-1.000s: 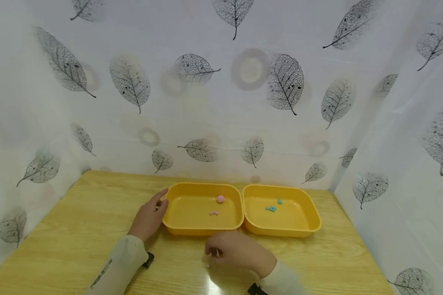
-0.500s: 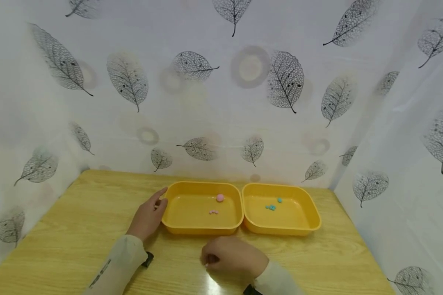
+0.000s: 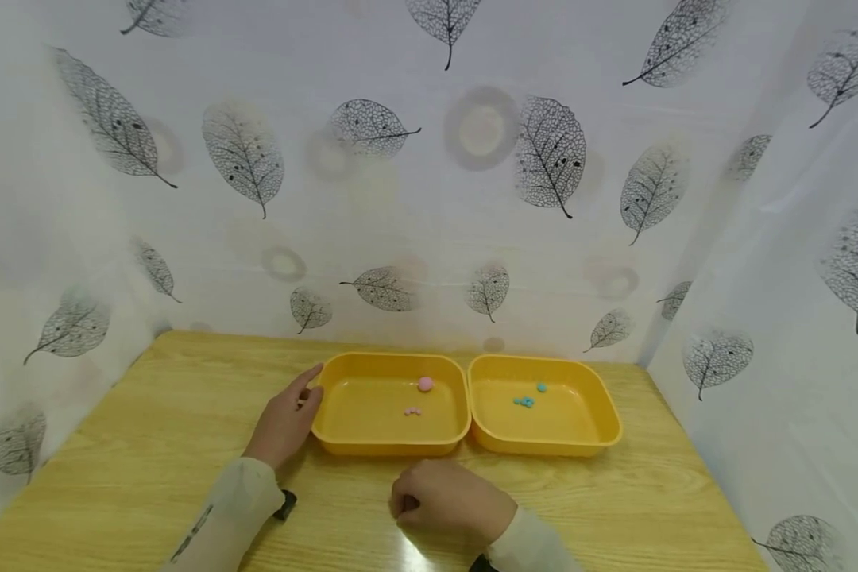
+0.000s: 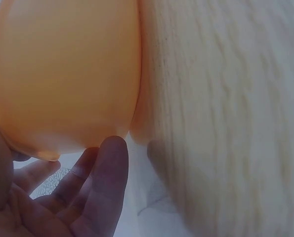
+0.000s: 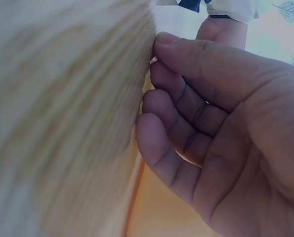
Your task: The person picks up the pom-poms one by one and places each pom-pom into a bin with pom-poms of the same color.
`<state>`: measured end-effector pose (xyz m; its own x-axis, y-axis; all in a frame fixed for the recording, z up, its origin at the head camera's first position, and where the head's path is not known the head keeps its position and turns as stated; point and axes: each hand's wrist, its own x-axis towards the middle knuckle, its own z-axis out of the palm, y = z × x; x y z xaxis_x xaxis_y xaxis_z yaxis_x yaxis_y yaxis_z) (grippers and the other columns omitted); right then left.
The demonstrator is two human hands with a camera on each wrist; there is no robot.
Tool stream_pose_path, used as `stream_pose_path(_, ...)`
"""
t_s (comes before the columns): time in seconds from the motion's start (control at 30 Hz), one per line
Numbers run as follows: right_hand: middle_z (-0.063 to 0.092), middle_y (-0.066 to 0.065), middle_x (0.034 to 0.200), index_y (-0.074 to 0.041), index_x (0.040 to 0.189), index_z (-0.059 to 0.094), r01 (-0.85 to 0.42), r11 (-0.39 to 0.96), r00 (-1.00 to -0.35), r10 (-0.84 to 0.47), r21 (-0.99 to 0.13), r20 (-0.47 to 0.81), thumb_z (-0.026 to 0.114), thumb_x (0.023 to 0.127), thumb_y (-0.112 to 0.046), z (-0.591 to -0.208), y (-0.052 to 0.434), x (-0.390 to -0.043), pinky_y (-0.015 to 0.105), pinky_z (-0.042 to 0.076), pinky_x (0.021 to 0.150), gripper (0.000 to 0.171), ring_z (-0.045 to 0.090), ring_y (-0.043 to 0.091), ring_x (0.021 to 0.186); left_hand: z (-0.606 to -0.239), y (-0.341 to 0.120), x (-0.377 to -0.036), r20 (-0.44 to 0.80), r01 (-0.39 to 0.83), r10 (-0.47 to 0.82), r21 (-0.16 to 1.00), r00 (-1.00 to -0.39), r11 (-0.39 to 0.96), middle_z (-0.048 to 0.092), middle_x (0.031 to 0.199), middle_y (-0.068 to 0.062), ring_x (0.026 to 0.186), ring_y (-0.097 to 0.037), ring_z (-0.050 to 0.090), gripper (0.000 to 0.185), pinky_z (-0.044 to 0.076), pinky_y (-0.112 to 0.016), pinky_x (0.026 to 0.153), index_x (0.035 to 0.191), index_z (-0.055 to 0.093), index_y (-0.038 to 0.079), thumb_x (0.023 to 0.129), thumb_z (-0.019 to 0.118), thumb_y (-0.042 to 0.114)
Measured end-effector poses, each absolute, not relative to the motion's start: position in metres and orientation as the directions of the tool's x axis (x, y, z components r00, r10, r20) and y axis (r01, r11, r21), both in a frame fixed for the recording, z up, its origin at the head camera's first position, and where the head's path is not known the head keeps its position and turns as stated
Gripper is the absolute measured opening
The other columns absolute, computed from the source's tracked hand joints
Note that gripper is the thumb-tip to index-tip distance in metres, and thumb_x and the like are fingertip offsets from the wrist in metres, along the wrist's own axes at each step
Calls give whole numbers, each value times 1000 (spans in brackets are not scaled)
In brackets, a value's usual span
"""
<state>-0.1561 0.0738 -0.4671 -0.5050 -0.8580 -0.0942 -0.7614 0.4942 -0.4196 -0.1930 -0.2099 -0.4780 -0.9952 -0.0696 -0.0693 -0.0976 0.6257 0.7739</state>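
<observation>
My left hand [image 3: 286,417] rests at the left end of the left yellow tray [image 3: 393,443]. In the left wrist view its fingers [image 4: 109,173] lie against the tray's outer wall. In front of that tray, low on the tabletop, my right hand [image 3: 454,496] pinches a tiny pale bead [image 5: 153,59], which shows between thumb and index fingertip in the right wrist view. The hand hides it in the head view. Inside the left tray lie a larger pink ball [image 3: 425,384] and a small cluster of pink beads [image 3: 412,411].
The right yellow tray [image 3: 546,447] stands against the left one and holds several teal beads [image 3: 525,402] and a separate teal piece [image 3: 541,388]. A leaf-print curtain [image 3: 429,199] closes off the back and sides of the wooden table [image 3: 150,445].
My right hand has shifted slightly left and down, its fingers closing over the pale bead that lay on the table. The left hand stays at the tray's end.
</observation>
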Motion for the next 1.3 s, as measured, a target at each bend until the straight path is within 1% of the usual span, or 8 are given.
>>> stream_pose_path(0.4,54,-22,77,-27,84,68,-798,462,-476,-877,-386,-66,71,97,-18,-464,76,-158,9,40,63,15,46,-8,66,-477,-211,-191,-49,-81,-69,773,-996,630,62,136,-17,116,-31,63,55,54,-47,91,163,34,22,112,42,40)
stream_pose_path(0.63,57,-21,83,-27,92,70,-796,486,-519,-855,-360,-5,68,98,-20,-460,85,-164,11,42,68,10,49,-6,72,-481,-212,-192,-58,-84,-62,774,-996,628,62,135,-16,116,-31,63,55,54,-49,94,163,34,23,111,42,41)
stream_pose_path(0.73,59,-18,86,-24,94,71,-821,478,-526,-846,-311,86,70,97,-17,-453,88,-166,10,40,67,8,47,-4,73,-481,-212,-192,-58,-84,-63,774,-996,627,62,135,-16,116,-30,63,55,54,-48,93,163,34,23,111,42,41)
stream_pose_path(0.83,63,-14,89,-21,97,71,-853,459,-514,-824,-250,240,73,94,-12,-445,93,-168,9,40,67,9,51,-2,75,-479,-211,-192,-51,-77,-60,779,-997,622,63,134,-15,115,-30,63,55,54,-46,90,163,34,23,112,42,41)
stream_pose_path(0.93,65,-10,89,-18,97,69,-864,462,-501,-757,-199,419,77,89,-8,-439,98,-171,9,43,64,15,58,2,74,-478,-211,-193,-45,-72,-59,781,-997,620,63,134,-15,116,-29,63,55,55,-45,89,163,34,23,112,42,41)
stream_pose_path(1.03,65,-7,88,-16,97,66,-851,487,-506,-660,-196,555,75,90,-7,-437,102,-175,11,47,64,15,61,8,73,-478,-211,-192,-43,-71,-60,781,-997,620,63,134,-15,116,-29,63,55,55,-45,89,163,35,23,112,42,41)
stream_pose_path(1.17,65,-3,87,-12,96,66,-821,524,-526,-541,-226,657,69,92,-7,-439,105,-180,15,50,64,8,62,13,71,-479,-211,-192,-45,-72,-60,782,-997,619,63,134,-15,115,-29,63,55,55,-44,88,163,34,23,112,42,41)
stream_pose_path(1.3,65,0,87,-10,95,65,-797,556,-536,-472,-235,700,72,85,-1,-441,107,-184,17,50,62,15,61,14,71,-479,-211,-192,-46,-72,-58,780,-997,622,63,134,-15,114,-29,63,55,55,-45,89,163,34,23,112,41,41)
